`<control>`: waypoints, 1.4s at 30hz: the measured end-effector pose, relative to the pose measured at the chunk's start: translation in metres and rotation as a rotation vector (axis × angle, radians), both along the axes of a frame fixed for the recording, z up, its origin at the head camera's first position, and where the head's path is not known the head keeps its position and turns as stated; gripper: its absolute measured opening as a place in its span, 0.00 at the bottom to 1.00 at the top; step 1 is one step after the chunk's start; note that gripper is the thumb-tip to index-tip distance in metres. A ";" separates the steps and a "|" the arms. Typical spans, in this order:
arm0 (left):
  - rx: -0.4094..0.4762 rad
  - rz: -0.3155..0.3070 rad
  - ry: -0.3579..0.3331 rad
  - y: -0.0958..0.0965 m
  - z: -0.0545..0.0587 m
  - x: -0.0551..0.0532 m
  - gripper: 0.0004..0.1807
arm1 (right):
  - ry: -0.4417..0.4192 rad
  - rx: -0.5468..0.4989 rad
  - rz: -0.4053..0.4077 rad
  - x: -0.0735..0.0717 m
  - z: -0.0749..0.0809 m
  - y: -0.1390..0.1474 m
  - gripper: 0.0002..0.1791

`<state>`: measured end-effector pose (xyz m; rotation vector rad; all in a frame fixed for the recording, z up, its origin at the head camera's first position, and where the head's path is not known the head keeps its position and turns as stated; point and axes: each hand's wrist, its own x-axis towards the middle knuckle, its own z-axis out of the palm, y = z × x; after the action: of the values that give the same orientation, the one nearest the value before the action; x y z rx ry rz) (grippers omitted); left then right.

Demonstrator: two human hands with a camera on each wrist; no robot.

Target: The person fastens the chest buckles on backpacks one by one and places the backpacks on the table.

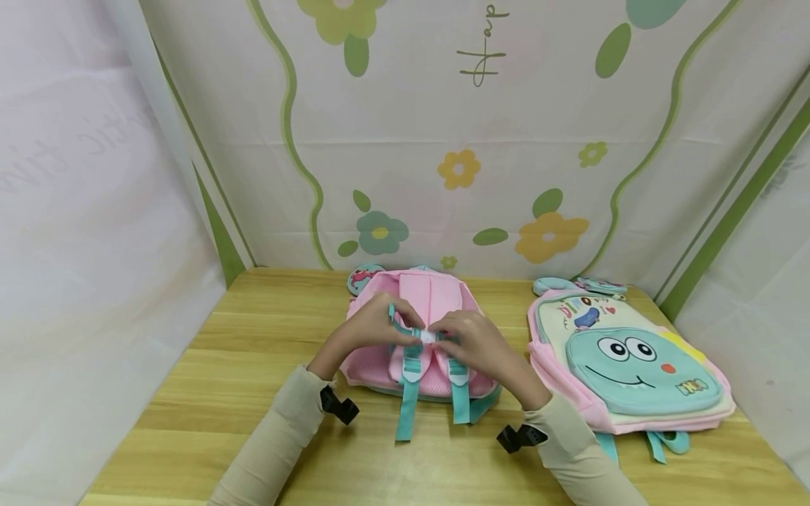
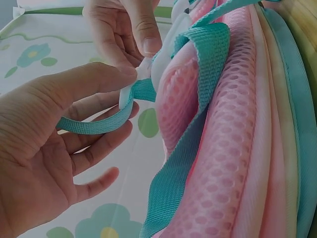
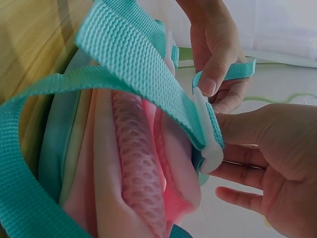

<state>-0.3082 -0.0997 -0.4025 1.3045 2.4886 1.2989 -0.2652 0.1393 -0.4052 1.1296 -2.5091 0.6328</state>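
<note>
A pink children's backpack [image 1: 365, 367] lies with its mesh back and shoulder straps facing up in the head view. Over its middle, a white plastic buckle [image 1: 427, 336] joins a thin teal strap [image 2: 94, 126]. My left hand [image 1: 382, 322] pinches the buckle's left side between thumb and fingers, and a loop of the strap hangs across that palm. From the other side, my right hand [image 1: 471, 339] pinches the buckle's right end with thumb and index finger. Whether the buckle halves are locked cannot be seen. Wide teal webbing [image 3: 143, 74] passes through white adjusters [image 3: 208, 134] on the shoulder straps.
To the right on the wooden table [image 1: 209, 393] lies a second backpack [image 1: 645, 365], its smiling teal dinosaur front facing up. A round teal-and-pink charm [image 1: 363, 278] sits at the first backpack's upper left. A flower-printed cloth [image 1: 405, 183] hangs behind the table.
</note>
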 end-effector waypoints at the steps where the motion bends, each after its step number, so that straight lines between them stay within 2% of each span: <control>1: -0.008 -0.001 -0.003 0.000 0.000 0.000 0.09 | -0.007 0.006 0.001 0.000 0.000 0.000 0.12; 7: -0.059 0.000 -0.033 -0.001 -0.001 0.001 0.08 | -0.027 0.047 -0.007 -0.001 -0.004 0.001 0.12; 14: -0.110 0.034 -0.060 -0.004 -0.003 -0.001 0.04 | -0.041 0.073 -0.012 -0.004 -0.008 0.000 0.12; 23: -0.154 -0.012 -0.087 -0.004 -0.007 -0.006 0.04 | -0.137 0.103 -0.031 -0.005 -0.010 -0.001 0.12; 30: -0.190 -0.027 -0.088 -0.002 -0.011 -0.007 0.04 | -0.139 0.106 -0.025 -0.006 -0.013 -0.001 0.11; 36: -0.214 -0.005 -0.086 -0.001 -0.012 -0.006 0.07 | -0.173 0.106 -0.049 -0.006 -0.016 -0.002 0.11; 42: -0.232 0.015 -0.063 0.000 -0.016 -0.008 0.08 | -0.152 0.112 -0.031 -0.007 -0.020 -0.003 0.10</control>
<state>-0.3157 -0.0996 -0.4187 1.1756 2.5186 0.9992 -0.2726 0.1367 -0.4253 1.1168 -2.7157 0.5968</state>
